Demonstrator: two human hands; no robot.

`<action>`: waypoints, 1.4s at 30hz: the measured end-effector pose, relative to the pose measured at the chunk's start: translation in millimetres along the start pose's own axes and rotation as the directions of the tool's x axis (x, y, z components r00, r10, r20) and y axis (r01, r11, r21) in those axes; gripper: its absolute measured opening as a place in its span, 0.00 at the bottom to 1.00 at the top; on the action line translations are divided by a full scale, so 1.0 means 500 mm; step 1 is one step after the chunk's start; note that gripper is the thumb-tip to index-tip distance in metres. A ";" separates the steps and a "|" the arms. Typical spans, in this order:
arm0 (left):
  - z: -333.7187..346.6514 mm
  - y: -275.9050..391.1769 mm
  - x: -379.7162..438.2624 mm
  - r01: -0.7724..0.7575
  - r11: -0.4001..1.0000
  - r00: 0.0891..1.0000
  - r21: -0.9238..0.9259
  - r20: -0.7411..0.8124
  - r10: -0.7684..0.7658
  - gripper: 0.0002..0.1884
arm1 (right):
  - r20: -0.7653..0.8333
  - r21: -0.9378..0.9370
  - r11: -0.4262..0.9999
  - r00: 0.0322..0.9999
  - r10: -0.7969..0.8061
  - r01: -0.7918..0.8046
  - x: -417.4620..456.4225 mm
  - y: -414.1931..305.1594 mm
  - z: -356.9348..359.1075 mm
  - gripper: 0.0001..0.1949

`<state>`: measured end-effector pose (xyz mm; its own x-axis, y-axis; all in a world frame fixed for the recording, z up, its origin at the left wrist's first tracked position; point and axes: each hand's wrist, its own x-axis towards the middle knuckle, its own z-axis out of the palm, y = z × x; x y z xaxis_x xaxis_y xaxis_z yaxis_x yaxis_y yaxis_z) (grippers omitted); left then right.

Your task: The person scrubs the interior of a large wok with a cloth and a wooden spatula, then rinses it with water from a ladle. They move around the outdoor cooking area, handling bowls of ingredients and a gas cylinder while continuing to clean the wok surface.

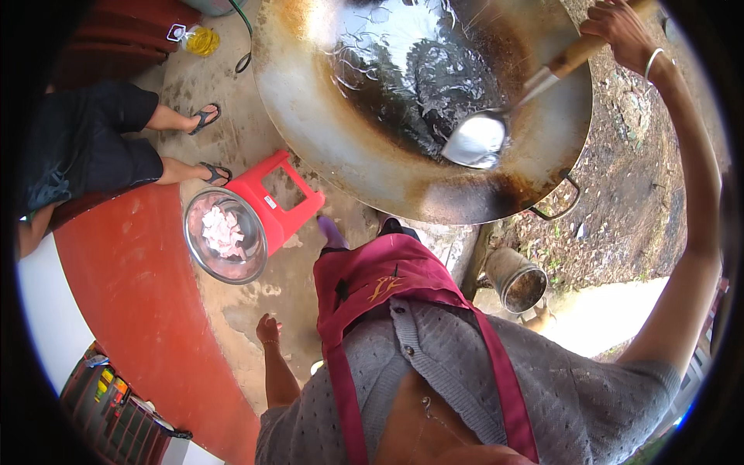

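Note:
My right hand (621, 32) grips the wooden handle of a large metal wok spatula (475, 139). The spatula's blade is slightly blurred and rests at or just above the near edge of the dark, shiny liquid (401, 64) in a very wide wok (325, 157). Ripples and bright reflections cover the liquid's surface. Down at my side hangs my left hand (269, 329), its fingers curled with nothing visible in them. Nearest to it is a steel bowl (258, 256) holding pale pink-white pieces (222, 231), possibly raw fat or meat.
A red plastic stool (285, 215) stands beside the bowl, close to the wok. Another person in sandals (204, 119) is at the left. A bottle of yellow oil (201, 42) stands behind them. Below the wok's loop handle (561, 203) is a metal bucket (517, 279).

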<state>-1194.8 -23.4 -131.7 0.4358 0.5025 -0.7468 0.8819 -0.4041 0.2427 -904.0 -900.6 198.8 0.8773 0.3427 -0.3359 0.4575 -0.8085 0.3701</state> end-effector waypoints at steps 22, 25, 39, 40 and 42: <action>-0.109 -0.102 -0.030 0.072 0.990 0.995 -0.120 -0.060 -0.080 0.24 | 0.333 0.387 0.656 0.762 0.555 -0.647 0.128 -0.176 0.288 0.21; -0.119 -0.137 -0.053 0.082 0.986 0.989 -0.144 -0.109 -0.098 0.24 | 0.124 0.385 0.740 0.825 0.551 -0.552 0.164 -0.151 0.287 0.23; -0.065 -0.111 0.052 -0.063 0.989 0.989 0.131 0.138 0.045 0.23 | 0.563 0.227 0.950 0.825 0.051 -0.214 -0.032 -0.155 -0.170 0.21; -0.057 -0.094 0.079 -0.019 0.999 0.986 0.035 0.165 0.013 0.23 | 0.640 0.264 0.906 0.763 0.091 -0.330 -0.066 -0.171 -0.192 0.22; -0.028 -0.069 0.124 0.021 0.998 0.977 -0.066 0.212 -0.007 0.23 | 0.776 0.289 0.779 0.613 0.151 -0.557 -0.147 -0.186 -0.231 0.25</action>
<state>-1195.8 32.2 -177.8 0.3815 0.3316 -0.8628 0.9010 -0.3421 0.2669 -994.5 -795.3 289.2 0.4945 -0.2827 -0.8219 -0.1739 -0.9587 0.2251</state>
